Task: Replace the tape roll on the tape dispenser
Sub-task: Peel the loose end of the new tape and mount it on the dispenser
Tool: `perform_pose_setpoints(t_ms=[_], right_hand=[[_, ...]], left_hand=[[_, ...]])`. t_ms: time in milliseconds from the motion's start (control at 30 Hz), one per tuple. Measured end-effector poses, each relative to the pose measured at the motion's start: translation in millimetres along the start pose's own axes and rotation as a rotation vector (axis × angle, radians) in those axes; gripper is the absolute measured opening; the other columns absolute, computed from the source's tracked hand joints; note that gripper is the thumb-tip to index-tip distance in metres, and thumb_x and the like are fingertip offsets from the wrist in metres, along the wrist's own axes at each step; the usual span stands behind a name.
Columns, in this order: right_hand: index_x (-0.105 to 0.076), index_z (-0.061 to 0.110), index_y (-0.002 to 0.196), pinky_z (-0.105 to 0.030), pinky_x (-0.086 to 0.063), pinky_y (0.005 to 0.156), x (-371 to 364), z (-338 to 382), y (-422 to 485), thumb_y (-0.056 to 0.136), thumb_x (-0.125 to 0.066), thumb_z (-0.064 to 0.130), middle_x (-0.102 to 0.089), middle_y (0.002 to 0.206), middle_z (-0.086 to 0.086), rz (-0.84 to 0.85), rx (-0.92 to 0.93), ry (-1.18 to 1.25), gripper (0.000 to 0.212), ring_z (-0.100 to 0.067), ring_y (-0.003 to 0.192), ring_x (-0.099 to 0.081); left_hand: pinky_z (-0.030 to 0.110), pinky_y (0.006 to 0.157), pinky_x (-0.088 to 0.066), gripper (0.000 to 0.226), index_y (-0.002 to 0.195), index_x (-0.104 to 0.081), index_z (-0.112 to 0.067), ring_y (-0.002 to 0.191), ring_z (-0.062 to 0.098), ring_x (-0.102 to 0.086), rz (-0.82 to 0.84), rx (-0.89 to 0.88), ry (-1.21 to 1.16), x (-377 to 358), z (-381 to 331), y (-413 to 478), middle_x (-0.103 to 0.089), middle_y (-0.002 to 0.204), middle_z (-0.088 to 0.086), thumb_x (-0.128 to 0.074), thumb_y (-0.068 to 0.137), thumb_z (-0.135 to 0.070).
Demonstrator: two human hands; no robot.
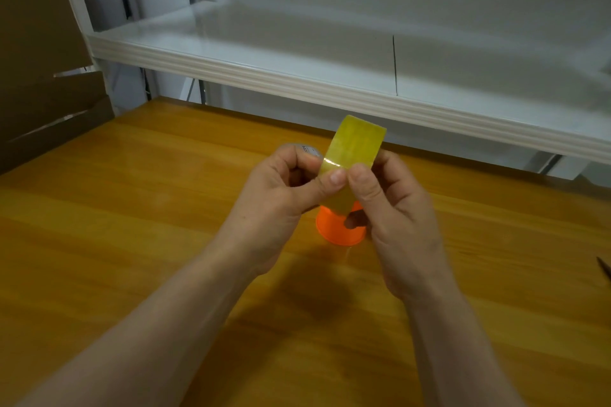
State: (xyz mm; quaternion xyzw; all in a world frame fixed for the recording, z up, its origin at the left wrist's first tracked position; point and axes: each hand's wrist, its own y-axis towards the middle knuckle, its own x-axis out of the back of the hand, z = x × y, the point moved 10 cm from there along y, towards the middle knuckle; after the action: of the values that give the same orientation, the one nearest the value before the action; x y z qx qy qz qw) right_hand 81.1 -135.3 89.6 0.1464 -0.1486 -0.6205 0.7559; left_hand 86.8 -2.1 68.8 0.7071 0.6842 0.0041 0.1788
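Observation:
A yellowish, translucent tape roll [353,142] is held upright above the wooden table [132,225], between both hands. My left hand [281,205] grips its left side, thumb pressed on the outer face, with a grey-white label showing by the fingers. My right hand [396,208] grips the right side, its thumb meeting the left thumb on the tape surface. Below the hands sits an orange plastic part of the tape dispenser [337,231], partly hidden by my fingers.
A white metal shelf [297,76] runs across just behind the table. Brown cardboard [39,76] leans at the far left. A dark thin object [604,269] pokes in at the right edge of the table.

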Motion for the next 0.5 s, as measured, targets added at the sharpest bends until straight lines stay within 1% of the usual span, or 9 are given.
perform_pose_setpoints(t_ms=[33, 67, 133, 167, 200, 267, 367, 433, 500], right_hand=[[-0.066, 0.029, 0.113, -0.027, -0.057, 0.059, -1, -1, 0, 0.093, -0.057, 0.036, -0.075, 0.1, 0.012, -0.006, -0.012, 0.011, 0.023, -0.008, 0.084, -0.07], [-0.066, 0.028, 0.114, -0.029, -0.058, 0.056, -1, -2, -1, 0.094, -0.057, 0.033, -0.076, 0.099, 0.011, -0.017, -0.019, 0.015, 0.022, -0.008, 0.082, -0.071], [-0.066, 0.027, 0.114, -0.031, -0.057, 0.051, 1, -2, -1, 0.098, -0.057, 0.028, -0.076, 0.088, 0.014, -0.05, -0.024, -0.021, 0.018, -0.004, 0.068, -0.068], [-0.066, 0.026, 0.113, -0.03, -0.056, 0.05, 2, -3, -1, 0.099, -0.057, 0.026, -0.075, 0.081, 0.017, -0.066, -0.032, -0.047, 0.017, -0.002, 0.061, -0.064], [-0.067, 0.025, 0.113, -0.029, -0.055, 0.049, 4, -3, -1, 0.1, -0.056, 0.027, -0.073, 0.077, 0.02, -0.078, -0.045, -0.067, 0.017, 0.0, 0.057, -0.062], [-0.068, 0.022, 0.113, -0.024, -0.053, 0.047, 5, -4, -2, 0.098, -0.056, 0.032, -0.073, 0.077, 0.023, -0.089, -0.069, -0.081, 0.021, 0.002, 0.061, -0.064], [-0.07, 0.021, 0.111, -0.019, -0.05, 0.045, 6, -3, -3, 0.09, -0.057, 0.043, -0.073, 0.08, 0.021, -0.101, -0.083, -0.08, 0.033, 0.002, 0.064, -0.065], [-0.071, 0.021, 0.111, -0.018, -0.049, 0.044, 7, -3, -4, 0.088, -0.056, 0.045, -0.073, 0.081, 0.021, -0.109, -0.089, -0.066, 0.036, 0.003, 0.063, -0.065], [-0.071, 0.021, 0.111, -0.018, -0.048, 0.044, 7, -3, -4, 0.087, -0.057, 0.046, -0.074, 0.081, 0.019, -0.114, -0.087, -0.059, 0.037, 0.002, 0.062, -0.065]], left_hand=[[0.045, 0.087, -0.055, 0.028, 0.092, -0.06, -0.011, 0.091, 0.028, -0.064, -0.04, -0.032, 0.061, 3, -2, -1, -0.065, 0.098, 0.022, -0.081, 0.077, -0.022], [0.045, 0.089, -0.055, 0.031, 0.098, -0.059, -0.012, 0.094, 0.027, -0.065, -0.081, -0.073, 0.141, 5, -7, -2, -0.065, 0.102, 0.022, -0.081, 0.078, -0.022], [0.038, 0.089, -0.056, 0.044, 0.114, -0.056, -0.021, 0.1, 0.019, -0.065, -0.146, -0.169, 0.316, 8, -19, -6, -0.066, 0.107, 0.009, -0.081, 0.079, -0.028], [0.036, 0.089, -0.054, 0.05, 0.121, -0.054, -0.028, 0.103, 0.015, -0.063, -0.164, -0.219, 0.39, 8, -26, -8, -0.064, 0.108, 0.002, -0.08, 0.079, -0.032], [0.034, 0.091, -0.052, 0.055, 0.127, -0.051, -0.035, 0.106, 0.012, -0.061, -0.17, -0.263, 0.454, 9, -31, -9, -0.062, 0.11, -0.003, -0.079, 0.079, -0.035], [0.031, 0.094, -0.05, 0.059, 0.133, -0.049, -0.043, 0.111, 0.009, -0.057, -0.155, -0.308, 0.538, 7, -36, -10, -0.057, 0.116, -0.005, -0.075, 0.08, -0.041], [0.021, 0.094, -0.049, 0.051, 0.131, -0.057, -0.041, 0.114, 0.002, -0.054, -0.142, -0.332, 0.606, 4, -37, -10, -0.054, 0.121, -0.006, -0.073, 0.083, -0.045], [0.013, 0.092, -0.047, 0.043, 0.124, -0.064, -0.038, 0.113, 0.004, -0.055, -0.16, -0.357, 0.634, 4, -39, -12, -0.055, 0.118, -0.005, -0.072, 0.082, -0.046], [0.01, 0.09, -0.045, 0.038, 0.118, -0.066, -0.037, 0.111, 0.005, -0.056, -0.188, -0.394, 0.654, 5, -42, -14, -0.056, 0.114, -0.005, -0.074, 0.082, -0.045]])
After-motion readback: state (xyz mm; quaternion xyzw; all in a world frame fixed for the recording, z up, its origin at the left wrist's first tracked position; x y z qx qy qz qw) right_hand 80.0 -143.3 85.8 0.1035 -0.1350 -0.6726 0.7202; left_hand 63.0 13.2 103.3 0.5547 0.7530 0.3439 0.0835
